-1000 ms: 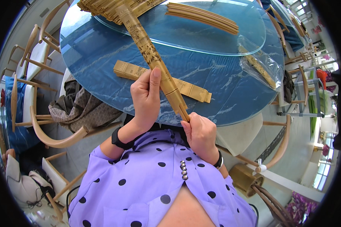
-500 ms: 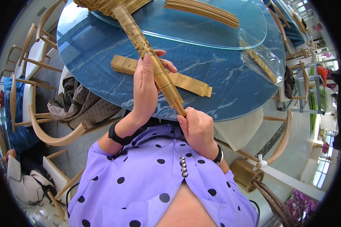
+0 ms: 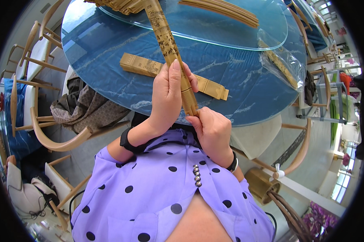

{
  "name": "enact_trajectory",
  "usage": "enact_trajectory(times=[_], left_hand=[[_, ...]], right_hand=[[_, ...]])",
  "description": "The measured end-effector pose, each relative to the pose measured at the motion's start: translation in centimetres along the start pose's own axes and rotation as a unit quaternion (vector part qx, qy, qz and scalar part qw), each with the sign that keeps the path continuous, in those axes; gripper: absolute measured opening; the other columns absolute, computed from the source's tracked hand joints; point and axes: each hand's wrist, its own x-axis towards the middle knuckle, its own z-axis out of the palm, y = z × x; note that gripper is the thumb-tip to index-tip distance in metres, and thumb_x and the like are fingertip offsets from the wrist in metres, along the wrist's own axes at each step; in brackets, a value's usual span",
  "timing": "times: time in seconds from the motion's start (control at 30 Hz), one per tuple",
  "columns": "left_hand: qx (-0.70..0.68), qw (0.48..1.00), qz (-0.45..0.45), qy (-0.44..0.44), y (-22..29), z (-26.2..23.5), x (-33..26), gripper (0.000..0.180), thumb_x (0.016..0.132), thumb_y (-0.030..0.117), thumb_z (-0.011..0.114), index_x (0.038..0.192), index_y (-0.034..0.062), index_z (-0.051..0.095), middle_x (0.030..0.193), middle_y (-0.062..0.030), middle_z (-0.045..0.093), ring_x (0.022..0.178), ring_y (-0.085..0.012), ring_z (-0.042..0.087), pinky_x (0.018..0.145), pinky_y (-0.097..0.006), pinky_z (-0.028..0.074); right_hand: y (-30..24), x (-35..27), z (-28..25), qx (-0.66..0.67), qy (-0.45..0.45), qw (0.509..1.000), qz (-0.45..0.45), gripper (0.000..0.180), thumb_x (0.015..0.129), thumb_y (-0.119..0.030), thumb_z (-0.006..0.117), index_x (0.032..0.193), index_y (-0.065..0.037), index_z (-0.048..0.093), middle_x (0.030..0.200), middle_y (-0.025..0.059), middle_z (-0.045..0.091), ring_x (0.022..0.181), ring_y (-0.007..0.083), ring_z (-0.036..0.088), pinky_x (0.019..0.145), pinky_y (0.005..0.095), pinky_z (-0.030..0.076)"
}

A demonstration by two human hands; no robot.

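Observation:
A long, narrow gold carton (image 3: pixel 164 36) with dark printing slants from the table's far side down toward my body. My left hand (image 3: pixel 167 99) wraps around its lower half, thumb along the upper face and fingers behind. At the near end, my right hand (image 3: pixel 213 133) pinches the carton's end between thumb and curled fingers; the exact part it grips is hidden. Behind my left hand, a flat stack of gold cartons (image 3: pixel 139 65) lies crosswise on the blue table, its middle covered by my hand and the carton.
The round blue marbled table (image 3: pixel 109 76) carries a raised glass turntable (image 3: pixel 214 32). On it rest a bundle of long gold strips (image 3: pixel 220 11) and a gold pile (image 3: pixel 119 6). A clear plastic bag (image 3: pixel 285 64) holding a gold piece lies right. Chairs and a patterned bag (image 3: pixel 87 109) surround the table.
The carton has turned more upright, and my left hand has moved slightly right and down along with it. My right hand has risen a little, and the carton's near end looks more closed.

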Motion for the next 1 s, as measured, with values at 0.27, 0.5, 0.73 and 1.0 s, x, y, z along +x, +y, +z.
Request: enact_trajectory(times=[0.27,0.5,0.73,1.0], left_hand=[[0.018,0.999,-0.035,-0.026,-0.2,-0.9,0.6,0.039,0.113,0.034,0.033,0.100,0.0043,0.053,0.079,-0.0058,0.059,0.076,-0.0102,0.056,0.071,-0.026,0.046],[0.031,0.997,-0.043,-0.053,-0.4,-0.8,0.3,0.038,0.113,0.034,0.034,0.099,0.0041,0.052,0.079,-0.0057,0.059,0.074,-0.0100,0.056,0.070,-0.025,0.047],[0.073,0.991,-0.067,-0.089,-0.4,-0.8,0.0,0.039,0.113,0.033,0.034,0.094,0.0043,0.052,0.077,-0.0040,0.058,0.071,-0.0093,0.054,0.068,-0.026,0.046],[0.036,0.992,-0.090,-0.086,-0.3,-1.2,0.5,0.039,0.113,0.032,0.034,0.092,0.0044,0.051,0.077,-0.0040,0.057,0.073,-0.0100,0.053,0.071,-0.026,0.045]], right_hand=[[0.0,0.9,-1.0,0.061,0.085,0.994,-0.022,0.029,0.072,-0.018,0.088,0.092,-0.007,0.070,0.080,0.0041,0.061,0.058,0.0182,0.058,0.049,0.0304,0.045],[0.2,0.7,-0.2,0.062,0.125,0.990,-0.023,0.031,0.066,-0.011,0.089,0.092,-0.008,0.072,0.086,0.0028,0.061,0.058,0.0136,0.054,0.048,0.0270,0.042],[0.0,0.8,-0.4,0.036,0.116,0.992,-0.035,0.029,0.065,-0.012,0.088,0.089,-0.009,0.073,0.086,0.0024,0.064,0.063,0.0155,0.058,0.054,0.0301,0.045],[0.1,1.5,-1.0,0.029,0.105,0.993,-0.044,0.025,0.067,-0.015,0.087,0.086,-0.009,0.073,0.082,0.0021,0.066,0.070,0.0190,0.065,0.058,0.0319,0.048]])
